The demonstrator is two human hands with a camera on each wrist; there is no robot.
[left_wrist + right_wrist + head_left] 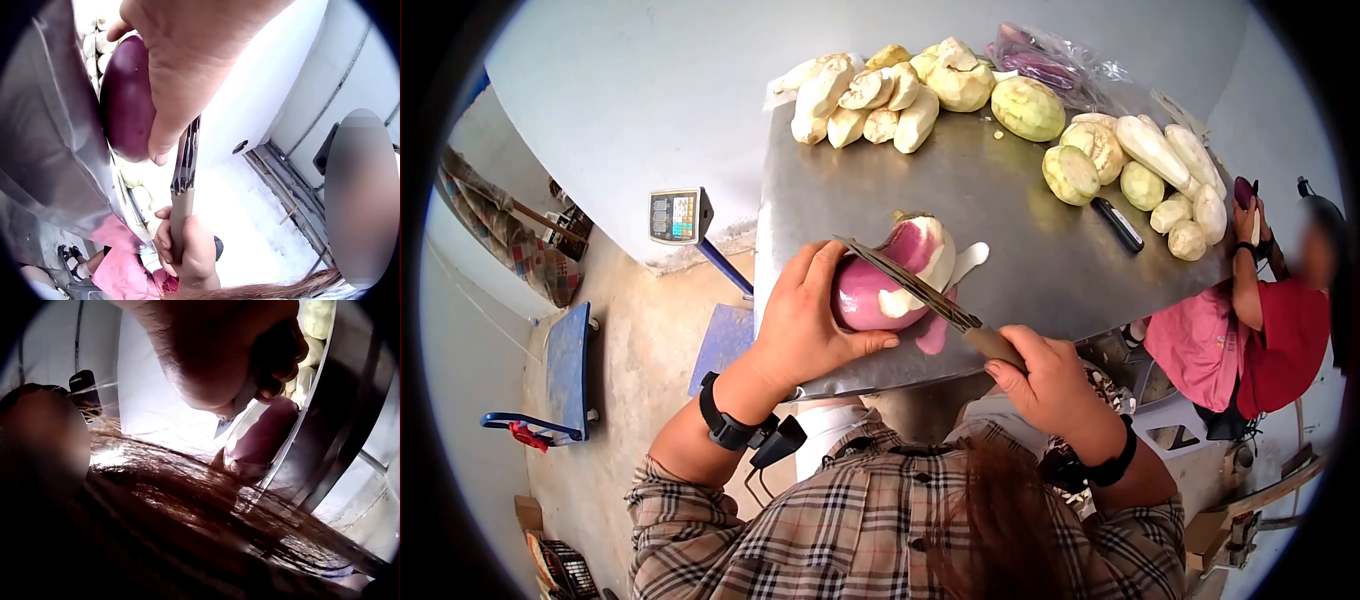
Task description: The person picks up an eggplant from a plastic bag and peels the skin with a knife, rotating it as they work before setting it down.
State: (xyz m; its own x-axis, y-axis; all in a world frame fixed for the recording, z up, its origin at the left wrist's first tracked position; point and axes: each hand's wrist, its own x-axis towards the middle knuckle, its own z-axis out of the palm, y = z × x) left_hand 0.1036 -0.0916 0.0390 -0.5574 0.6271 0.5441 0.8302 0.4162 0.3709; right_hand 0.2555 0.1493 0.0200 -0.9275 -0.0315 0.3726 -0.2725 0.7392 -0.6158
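A large, round purple eggplant [862, 297] lies at the near edge of the metal table, its skin partly pared away to pale flesh around the stem end. My left hand [800, 312] holds it from the left, thumb along the near side and fingers over the top. In my right hand [1052, 388] I grip the beige handle of a peeling knife [900, 278], whose long blade slants across the top of the eggplant. Strips of peel [934, 334] lie beside it on the table. The left wrist view shows the eggplant's unpeeled purple side [127, 103].
Peeled eggplants [915, 120] are heaped along the back of the metal table [830, 190], others [1140, 160] at the right near a black-handled tool [1118, 225]. A plastic bag [1060, 65] lies behind. Another person [1285, 340] sits at right. A scale display [678, 216] stands left.
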